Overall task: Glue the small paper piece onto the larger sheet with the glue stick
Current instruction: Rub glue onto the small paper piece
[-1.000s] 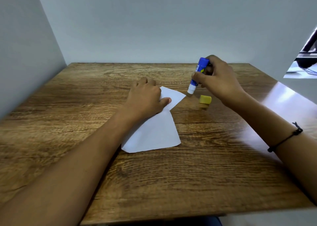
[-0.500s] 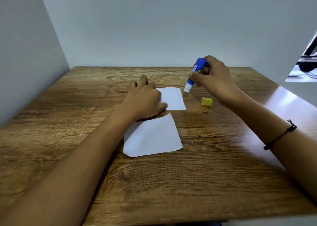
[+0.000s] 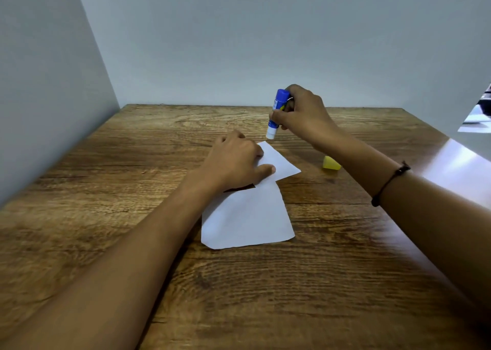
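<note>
Two sheets of white paper, one small (image 3: 279, 163) and one larger (image 3: 247, 216), on one wooden table (image 3: 345, 283); one glue stick (image 3: 276, 113); one yellow cap (image 3: 331, 163); two hands, left (image 3: 233, 163) and right (image 3: 305, 115); one wrist cord (image 3: 389, 183).

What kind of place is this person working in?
Probably a plain desk booth set up for a small craft job: a brown wood-grain table boxed in by bare grey walls, with only white paper sheets and a blue glue stick out.
</note>
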### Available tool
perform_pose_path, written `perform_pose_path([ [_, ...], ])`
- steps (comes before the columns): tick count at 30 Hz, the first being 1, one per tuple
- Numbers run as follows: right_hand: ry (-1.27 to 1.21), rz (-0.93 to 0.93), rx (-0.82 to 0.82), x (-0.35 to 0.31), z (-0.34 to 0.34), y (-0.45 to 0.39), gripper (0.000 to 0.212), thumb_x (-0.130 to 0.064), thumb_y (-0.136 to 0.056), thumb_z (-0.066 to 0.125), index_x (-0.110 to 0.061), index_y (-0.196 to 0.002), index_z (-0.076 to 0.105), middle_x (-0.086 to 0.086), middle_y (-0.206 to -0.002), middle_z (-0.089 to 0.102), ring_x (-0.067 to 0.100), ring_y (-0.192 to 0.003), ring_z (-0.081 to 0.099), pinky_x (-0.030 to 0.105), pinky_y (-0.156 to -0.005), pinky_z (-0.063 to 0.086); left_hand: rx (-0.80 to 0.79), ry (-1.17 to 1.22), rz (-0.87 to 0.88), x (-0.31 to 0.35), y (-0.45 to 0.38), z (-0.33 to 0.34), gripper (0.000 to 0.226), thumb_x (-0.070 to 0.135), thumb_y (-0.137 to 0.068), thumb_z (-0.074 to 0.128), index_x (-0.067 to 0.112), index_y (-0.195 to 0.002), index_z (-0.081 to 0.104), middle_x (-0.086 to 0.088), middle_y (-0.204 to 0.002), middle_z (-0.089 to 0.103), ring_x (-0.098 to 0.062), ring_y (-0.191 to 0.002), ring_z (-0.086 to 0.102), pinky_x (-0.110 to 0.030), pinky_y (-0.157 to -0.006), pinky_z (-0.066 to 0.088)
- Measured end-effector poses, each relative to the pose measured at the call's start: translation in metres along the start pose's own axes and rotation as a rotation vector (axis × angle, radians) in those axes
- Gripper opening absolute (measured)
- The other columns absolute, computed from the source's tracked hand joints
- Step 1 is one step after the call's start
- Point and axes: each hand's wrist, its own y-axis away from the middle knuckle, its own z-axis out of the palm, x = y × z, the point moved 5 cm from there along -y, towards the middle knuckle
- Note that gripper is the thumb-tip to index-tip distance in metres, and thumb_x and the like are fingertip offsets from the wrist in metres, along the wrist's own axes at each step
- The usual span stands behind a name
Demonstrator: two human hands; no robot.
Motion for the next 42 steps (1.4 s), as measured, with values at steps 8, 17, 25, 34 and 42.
perform_pose_path([
  [8, 0.068, -0.021, -0.074, 0.004, 0.024, -0.012, 0.033, -0.017, -0.081, 0.064, -0.001, -0.107, 0.052, -0.001, -0.072, 0.047, 0.019, -0.070, 0.048, 0.025, -0.060, 0.038, 0.040, 0.017, 0.008, -0.002, 0.000, 0.002, 0.045, 0.053, -0.082, 0.044, 0.014, -0.091, 0.064, -0.005, -0.101, 0.065, -0.025, -0.110, 0.043, -0.038, -0.082, 0.028],
  [17, 0.163, -0.065, -0.146, -0.001, 0.022, -0.002, 0.035, -0.017, -0.083, 0.062, 0.000, -0.112, 0.050, 0.008, -0.086, 0.052, 0.021, -0.076, 0.047, 0.027, -0.065, 0.036, 0.038, 0.003, 0.008, -0.002, 0.000, 0.003, 0.042, 0.053, -0.082, 0.044, 0.014, -0.078, 0.060, -0.006, -0.090, 0.062, -0.025, -0.104, 0.044, -0.040, -0.084, 0.032],
  [25, 0.191, -0.072, -0.172, -0.004, 0.006, 0.024, 0.031, -0.019, -0.082, 0.062, -0.002, -0.106, 0.052, 0.008, -0.082, 0.052, 0.019, -0.070, 0.046, 0.022, -0.056, 0.033, 0.031, 0.020, -0.011, -0.003, 0.001, 0.003, 0.043, 0.053, -0.082, 0.046, 0.013, -0.078, 0.060, -0.006, -0.094, 0.064, -0.026, -0.107, 0.044, -0.040, -0.084, 0.032],
  [34, 0.205, -0.076, -0.187, 0.000, -0.014, 0.050, 0.026, -0.023, -0.082, 0.063, -0.007, -0.101, 0.054, 0.007, -0.084, 0.057, 0.017, -0.072, 0.049, 0.023, -0.059, 0.036, 0.020, 0.034, -0.033, -0.004, -0.002, 0.004, 0.043, 0.053, -0.081, 0.047, 0.013, -0.074, 0.059, -0.005, -0.095, 0.065, -0.027, -0.109, 0.044, -0.045, -0.090, 0.035],
  [42, 0.194, -0.050, -0.201, 0.001, -0.026, 0.066, 0.021, -0.022, -0.082, 0.064, -0.015, -0.095, 0.049, 0.003, -0.079, 0.054, 0.014, -0.067, 0.047, 0.022, -0.059, 0.037, 0.004, 0.018, -0.061, -0.005, -0.002, 0.006, 0.046, 0.054, -0.081, 0.047, 0.015, -0.096, 0.067, -0.004, -0.115, 0.065, -0.026, -0.121, 0.040, -0.046, -0.095, 0.031],
])
